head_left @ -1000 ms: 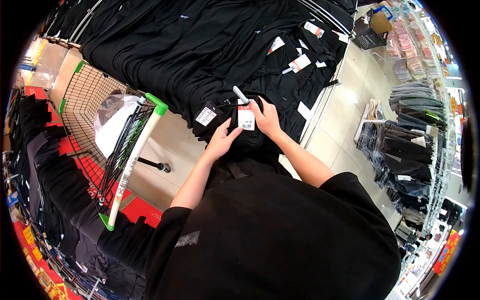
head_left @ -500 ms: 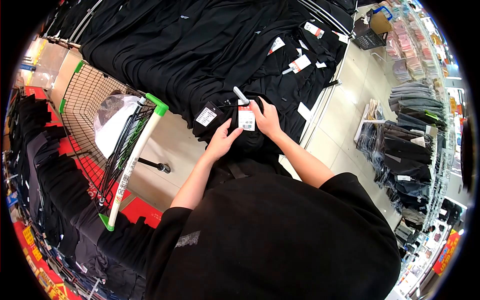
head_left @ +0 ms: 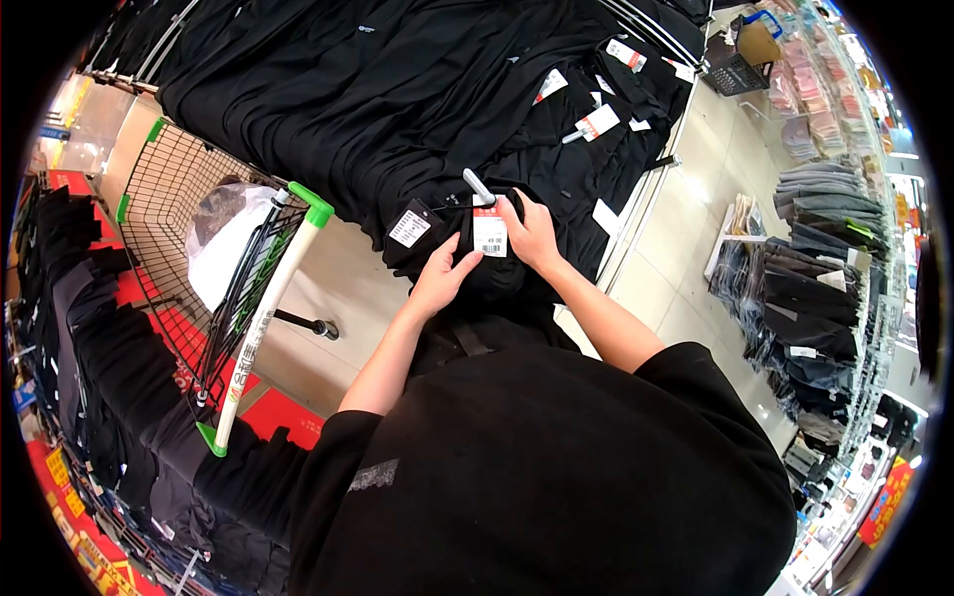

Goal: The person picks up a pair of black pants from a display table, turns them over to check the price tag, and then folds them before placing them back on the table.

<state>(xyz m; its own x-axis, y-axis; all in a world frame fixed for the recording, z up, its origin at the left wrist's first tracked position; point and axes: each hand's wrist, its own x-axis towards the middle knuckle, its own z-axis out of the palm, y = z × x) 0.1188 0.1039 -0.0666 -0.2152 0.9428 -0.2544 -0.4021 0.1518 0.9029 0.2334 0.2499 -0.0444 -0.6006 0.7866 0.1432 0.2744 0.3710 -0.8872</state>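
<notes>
Price tag, red top & white below, is btwn the two hands, in front of the person's torso & against dark cloth. R hand pinches it: thumb over tag's upper R corner, fingers curled behind, so grip is narrow. L hand is at tag's lower L: thumb tip touching the corner, index finger apart from thumb w/ a small gap; other fingers partly hidden, can't tell how firmly it grips.

Just above tag: pale stick-like piece, tilted. L of tag, apart from it: black label w/ white sticker, lying on the black garment nearest the hands. Beyond, a big spread of black clothes, w/ more red-&-white tags, e.g. one near its R side.

L of hands: shopping cart, green-cornered w/ pale handle; white plastic bag inside. Past it, red strips & a row of dark garments.

R side: tiled floor, then a rack of dark/grey clothes. Upper R: dark basket near pink packaged goods. Person's black top fills lower middle.
</notes>
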